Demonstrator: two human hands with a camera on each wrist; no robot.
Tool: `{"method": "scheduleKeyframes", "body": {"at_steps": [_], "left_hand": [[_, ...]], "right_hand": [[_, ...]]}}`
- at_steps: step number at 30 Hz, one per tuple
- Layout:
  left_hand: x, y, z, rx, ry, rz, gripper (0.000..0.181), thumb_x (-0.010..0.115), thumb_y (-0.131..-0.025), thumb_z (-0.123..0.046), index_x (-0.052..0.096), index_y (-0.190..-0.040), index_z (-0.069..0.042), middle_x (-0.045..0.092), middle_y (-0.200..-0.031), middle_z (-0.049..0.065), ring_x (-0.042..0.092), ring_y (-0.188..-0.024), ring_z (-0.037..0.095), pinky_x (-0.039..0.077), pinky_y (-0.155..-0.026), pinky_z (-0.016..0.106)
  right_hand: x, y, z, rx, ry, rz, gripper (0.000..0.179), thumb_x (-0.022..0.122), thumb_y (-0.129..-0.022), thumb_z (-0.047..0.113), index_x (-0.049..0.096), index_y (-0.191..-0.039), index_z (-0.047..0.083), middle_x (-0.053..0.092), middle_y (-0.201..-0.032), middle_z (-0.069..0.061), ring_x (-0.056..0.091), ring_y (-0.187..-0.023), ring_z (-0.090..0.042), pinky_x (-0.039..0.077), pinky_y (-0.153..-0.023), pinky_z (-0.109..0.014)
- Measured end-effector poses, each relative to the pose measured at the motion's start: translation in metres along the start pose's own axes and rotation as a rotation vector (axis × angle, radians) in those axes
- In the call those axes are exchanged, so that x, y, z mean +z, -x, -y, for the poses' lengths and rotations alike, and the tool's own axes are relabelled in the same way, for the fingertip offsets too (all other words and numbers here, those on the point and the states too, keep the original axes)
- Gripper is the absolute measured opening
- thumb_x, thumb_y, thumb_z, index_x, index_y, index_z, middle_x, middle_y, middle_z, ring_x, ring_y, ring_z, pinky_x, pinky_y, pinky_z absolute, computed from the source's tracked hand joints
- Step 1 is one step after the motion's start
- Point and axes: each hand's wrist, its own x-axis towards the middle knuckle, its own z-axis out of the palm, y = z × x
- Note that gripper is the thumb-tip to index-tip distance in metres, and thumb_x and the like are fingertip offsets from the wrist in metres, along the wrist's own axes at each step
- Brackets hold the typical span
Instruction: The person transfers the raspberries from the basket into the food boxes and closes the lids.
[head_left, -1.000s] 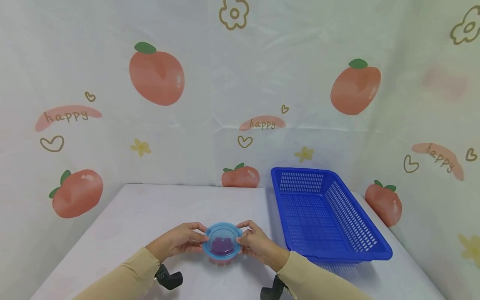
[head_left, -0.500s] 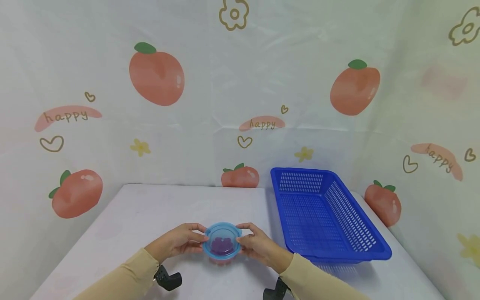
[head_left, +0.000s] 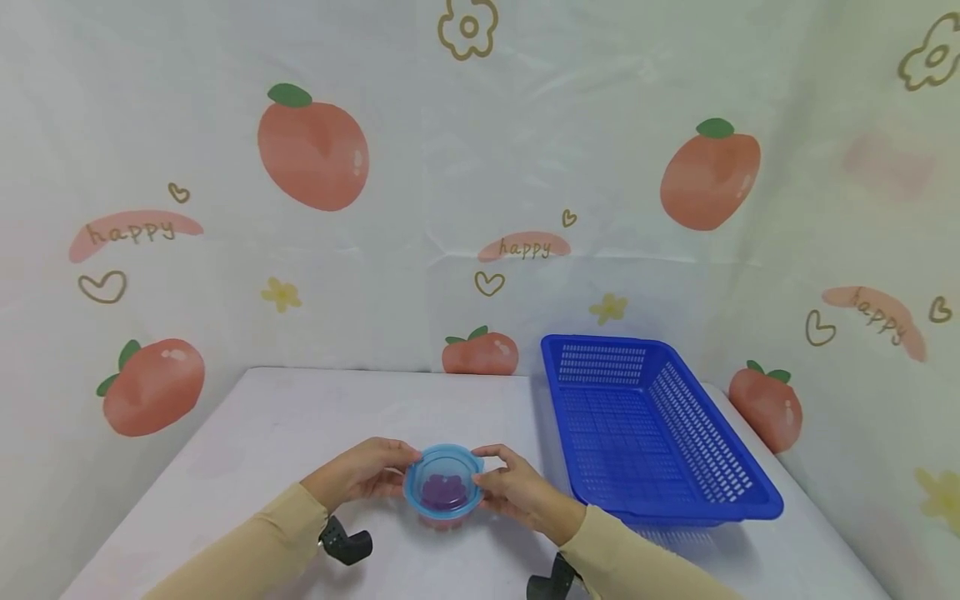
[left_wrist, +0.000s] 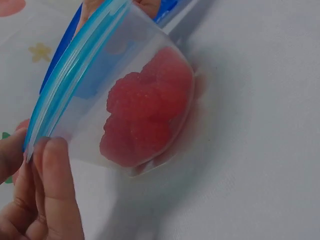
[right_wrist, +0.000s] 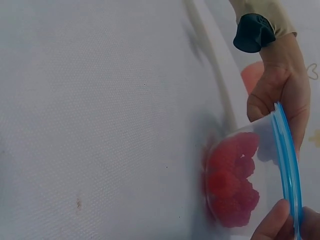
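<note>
A small round clear tub (left_wrist: 87, 135) with a light blue lid (head_left: 446, 454) stands on the white table in the middle of the head view. Red raspberries (left_wrist: 145, 112) show through its side in both wrist views. At the upper left of the rim, my left hand (head_left: 363, 472) pinches the lid's edge between thumb and fingers. Opposite it, my right hand (head_left: 522, 492) grips the rim, its thumb on top and a finger along the far edge. The lid lies over the tub's mouth; whether it is pressed down all round, I cannot tell.
To the right stands a large blue plastic basket (head_left: 570, 433) with slotted walls, close beyond my right hand. The white table (head_left: 337, 400) ends at a printed fabric backdrop (head_left: 420, 192) behind and at the sides. Black wrist cameras (head_left: 347, 542) hang below both sleeves.
My left hand has shifted slightly up and to the right, its fingers now further round the lid's far left edge. The right hand, tub and basket stay put.
</note>
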Motion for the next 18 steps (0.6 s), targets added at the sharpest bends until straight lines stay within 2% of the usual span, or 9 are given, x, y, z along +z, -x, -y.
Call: {"method": "scheduleKeyframes", "body": {"at_steps": [8,14,18], "left_hand": [[0.0009,-0.0033,-0.0017,0.101,-0.048,-0.045,0.017,0.066,-0.089,-0.014,0.069,-0.094,0.002,0.061,-0.067,-0.001,0.058,-0.06,0.007,0.055,-0.057,0.019],[0.0037,-0.0053,-0.0008,0.096,-0.068,-0.101,0.016,0.067,-0.088,-0.015,0.069,-0.091,0.001,0.061,-0.068,0.001,0.058,-0.062,0.009,0.055,-0.058,0.021],[0.0042,-0.0052,0.0003,0.088,-0.056,-0.106,0.016,0.067,-0.089,-0.015,0.068,-0.092,0.001,0.061,-0.069,0.001,0.058,-0.063,0.01,0.055,-0.059,0.02]], "right_hand": [[0.0008,-0.0005,0.0003,-0.001,0.002,0.002,0.046,0.061,-0.093,0.005,0.044,-0.136,0.005,0.056,-0.082,-0.003,0.055,-0.067,-0.01,0.052,-0.06,-0.018],[0.0005,-0.0007,0.0003,-0.001,0.008,-0.007,0.045,0.061,-0.092,0.005,0.045,-0.135,0.006,0.056,-0.083,-0.003,0.056,-0.068,-0.011,0.052,-0.06,-0.018],[0.0003,-0.0008,-0.0006,-0.005,0.013,-0.002,0.046,0.061,-0.093,0.005,0.044,-0.136,0.005,0.056,-0.084,-0.003,0.056,-0.069,-0.011,0.053,-0.061,-0.018]]}}
